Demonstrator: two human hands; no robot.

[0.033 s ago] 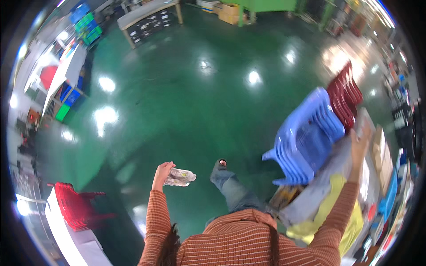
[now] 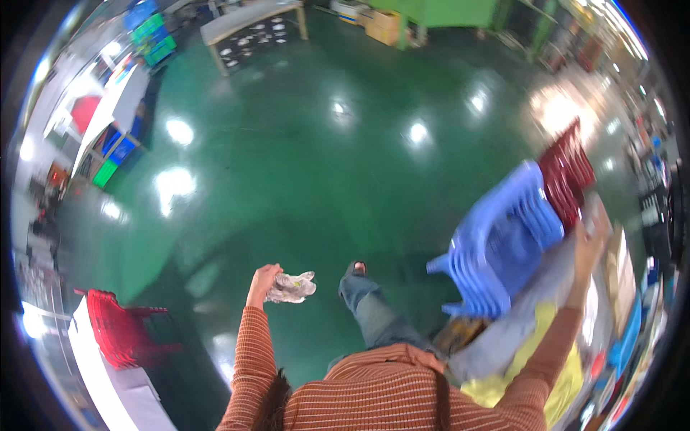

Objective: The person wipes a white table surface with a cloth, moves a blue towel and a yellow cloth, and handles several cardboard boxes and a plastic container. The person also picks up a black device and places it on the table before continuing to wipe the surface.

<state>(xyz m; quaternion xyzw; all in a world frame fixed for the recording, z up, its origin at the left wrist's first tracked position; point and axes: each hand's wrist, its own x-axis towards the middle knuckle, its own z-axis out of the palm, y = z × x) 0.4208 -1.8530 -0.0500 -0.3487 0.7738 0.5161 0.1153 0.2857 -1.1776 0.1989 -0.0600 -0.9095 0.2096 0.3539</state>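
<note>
The left hand (image 2: pixel 262 280) is closed around a crumpled, whitish wad (image 2: pixel 291 287) that looks like thin plastic film or wrapping; its wrinkled folds stick out to the right of the fist, low and near the middle of the view, above the glossy green floor (image 2: pixel 302 165). The floor is smooth and wet-looking, with bright round reflections of ceiling lights scattered across it.

The right hand (image 2: pixel 589 241) is stretched far out to the right and rests against a pale grey, smooth sheet or bag (image 2: pixel 503 323) draped over a heap of goods; whether its fingers are curled or spread cannot be told. The two hands are well apart. Both sleeves are ribbed knit in thin rust and cream stripes.

Just left of the right hand leans a stack of blue plastic chairs (image 2: pixel 503 244), moulded and nested one inside the other, and behind it, farther right, a stack of dark red slatted plastic chairs (image 2: pixel 568 169). Below the grey sheet lies something soft and yellow (image 2: pixel 553 359).

One leg in faded denim (image 2: pixel 374 316) steps forward between the hands, ending in a dark shoe (image 2: pixel 356 269). At the near left stands a red plastic chair (image 2: pixel 118 330) beside a white table edge (image 2: pixel 108 381). Far off, a long pale bench (image 2: pixel 251 21) and stacked blue and green crates (image 2: pixel 151 32) line the floor's edge; what the crates hold is too small to tell.
</note>
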